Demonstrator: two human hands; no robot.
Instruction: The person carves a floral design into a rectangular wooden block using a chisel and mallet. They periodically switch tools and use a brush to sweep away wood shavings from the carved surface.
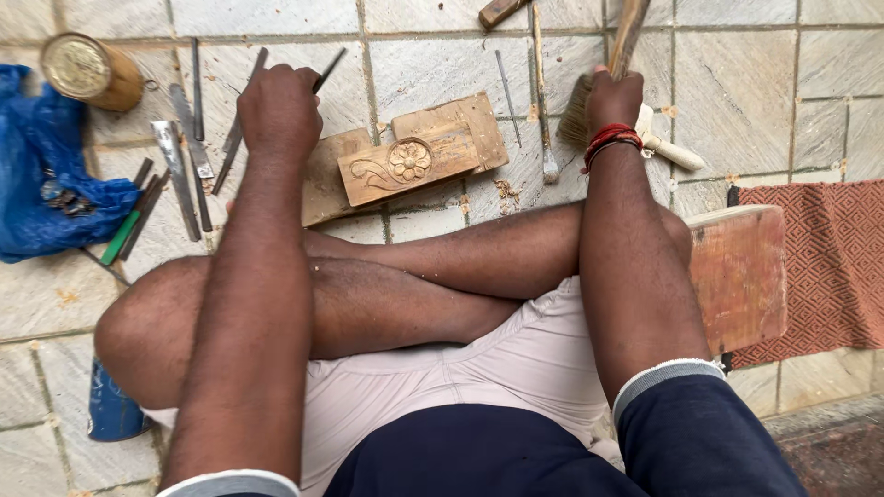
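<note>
I sit cross-legged on a tiled floor. In front of my legs lies a carved wooden block (pixel 405 164) with a flower and scroll relief, resting on two plain wooden boards (pixel 465 118). My left hand (pixel 279 109) is closed around a thin metal chisel (pixel 324 73) at the left of the block, above a row of other chisels. My right hand (pixel 614 99) grips a wooden handle (pixel 629 32) at the right; a brush head (pixel 575 112) shows beside that hand. Red thread bands circle the right wrist.
Several metal chisels (pixel 184 156) lie on the tiles at left, near a blue cloth (pixel 41 179) and a round brass-topped tin (pixel 87 69). A wooden plank (pixel 741 271) and a red patterned mat (pixel 829 262) sit at right. A long thin rod (pixel 541 92) lies behind the block.
</note>
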